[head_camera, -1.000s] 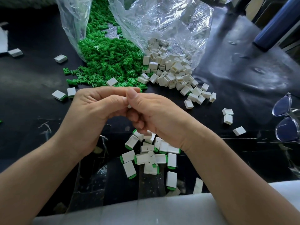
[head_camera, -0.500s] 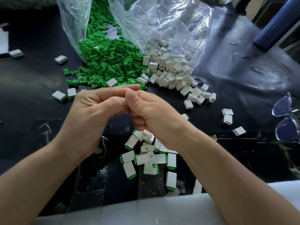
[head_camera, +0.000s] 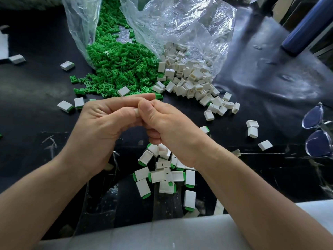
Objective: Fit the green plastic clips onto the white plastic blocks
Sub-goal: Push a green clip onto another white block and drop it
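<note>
View from a head camera, looking down at a black table (head_camera: 270,91) where a person is doing small assembly work.

At the left edge of the frame, a few finished blocks (head_camera: 65,106) lie apart, white with green showing at one end. In the upper centre-left, a large heap of green clips (head_camera: 117,69) spills from an open clear bag (head_camera: 189,27).

In the middle, the left hand (head_camera: 100,127) and right hand (head_camera: 173,130) meet fingertip to fingertip. Both are curled and pinch one held block (head_camera: 136,112) between them. Only a sliver of its white shows beside the right thumb. Whether a clip is already in it is hidden by the fingers, so it seems to be mid-fit.

Below the hands, in the lower centre, lies a finished pile (head_camera: 162,175) of about a dozen white blocks with green ends.

Right of the clips, in the upper centre, a much bigger heap of bare white blocks (head_camera: 191,76) pours from the same bag, with strays (head_camera: 252,127) scattered towards the right. At the far right edge rests a pair of glasses (head_camera: 317,134).

By these heaps, the job looks only just begun, with most of the clips and blocks unjoined.
</note>
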Demonstrator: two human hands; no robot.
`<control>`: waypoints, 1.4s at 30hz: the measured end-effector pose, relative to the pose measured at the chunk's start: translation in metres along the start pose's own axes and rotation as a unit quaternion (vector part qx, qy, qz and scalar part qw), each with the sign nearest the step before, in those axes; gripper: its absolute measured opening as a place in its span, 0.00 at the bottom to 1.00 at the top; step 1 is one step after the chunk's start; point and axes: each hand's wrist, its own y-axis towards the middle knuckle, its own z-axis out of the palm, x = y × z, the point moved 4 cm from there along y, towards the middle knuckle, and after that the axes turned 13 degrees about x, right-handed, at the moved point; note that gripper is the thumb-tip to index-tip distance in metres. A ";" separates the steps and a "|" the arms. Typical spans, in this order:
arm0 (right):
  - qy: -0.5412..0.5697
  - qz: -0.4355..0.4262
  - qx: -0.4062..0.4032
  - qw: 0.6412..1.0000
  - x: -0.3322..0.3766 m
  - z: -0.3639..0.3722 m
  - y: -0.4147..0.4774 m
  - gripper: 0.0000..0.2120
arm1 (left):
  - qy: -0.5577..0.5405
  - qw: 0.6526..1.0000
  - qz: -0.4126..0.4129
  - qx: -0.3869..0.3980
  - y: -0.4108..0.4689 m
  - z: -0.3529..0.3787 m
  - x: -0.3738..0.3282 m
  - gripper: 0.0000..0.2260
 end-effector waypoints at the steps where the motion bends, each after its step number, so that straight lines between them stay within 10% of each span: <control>1: -0.004 0.002 -0.001 1.000 0.000 -0.001 0.000 0.17 | 0.000 1.000 0.001 0.001 0.000 0.000 0.000 0.10; 42: 0.017 0.021 -0.029 0.999 -0.006 -0.030 -0.002 0.26 | -0.072 0.994 -0.046 -0.063 0.004 0.000 -0.002 0.07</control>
